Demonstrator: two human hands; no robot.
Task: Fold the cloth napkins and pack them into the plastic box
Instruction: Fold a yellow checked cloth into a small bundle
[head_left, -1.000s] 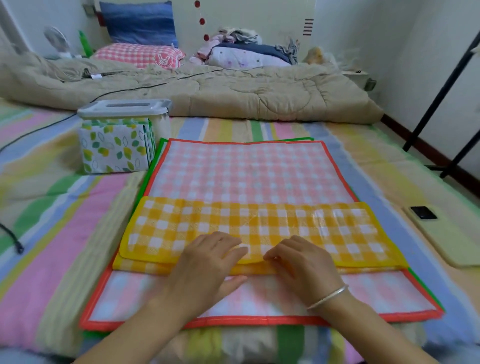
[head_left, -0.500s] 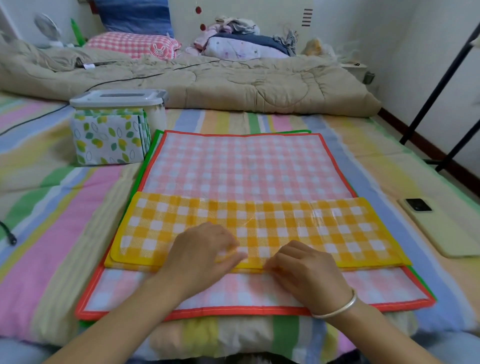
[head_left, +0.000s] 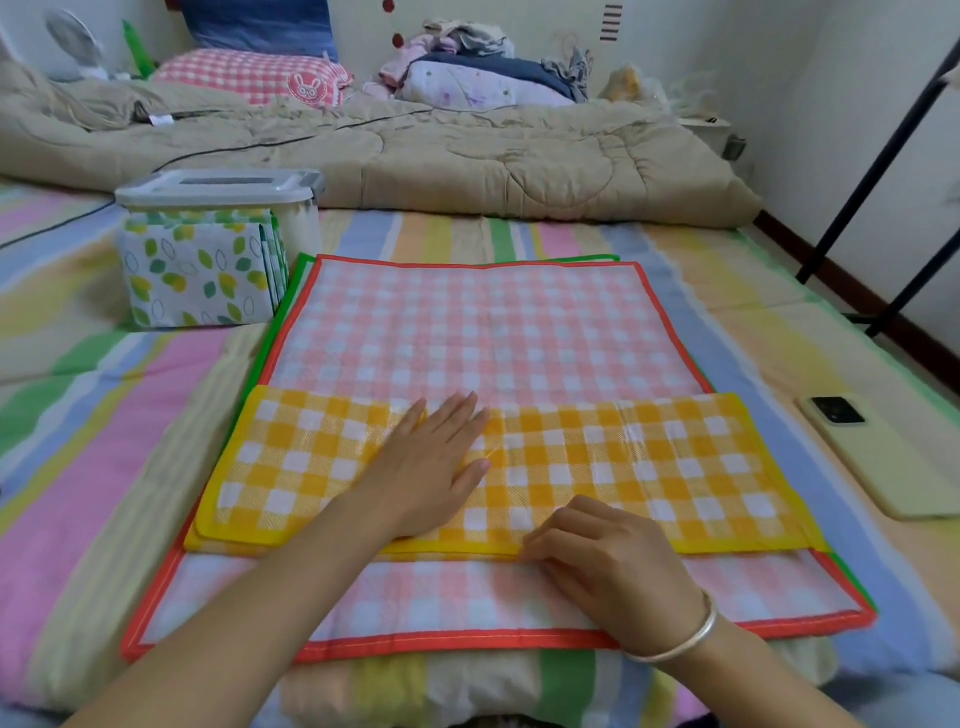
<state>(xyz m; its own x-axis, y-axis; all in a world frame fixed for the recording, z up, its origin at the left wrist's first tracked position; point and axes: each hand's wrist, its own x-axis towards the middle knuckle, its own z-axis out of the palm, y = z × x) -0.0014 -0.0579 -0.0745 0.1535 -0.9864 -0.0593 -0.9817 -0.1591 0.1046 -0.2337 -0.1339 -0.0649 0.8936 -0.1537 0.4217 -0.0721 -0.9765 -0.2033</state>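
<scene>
Yellow checked napkin (head_left: 649, 467) folded oblong; left hand (head_left: 436, 457) flat on it

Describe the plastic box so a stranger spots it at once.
On the striped bedsheet, find the big pink checked napkin. The plastic box stands off its far left corner. It alone has a hard pale lid, with leaf-print cloth at its front.
</scene>
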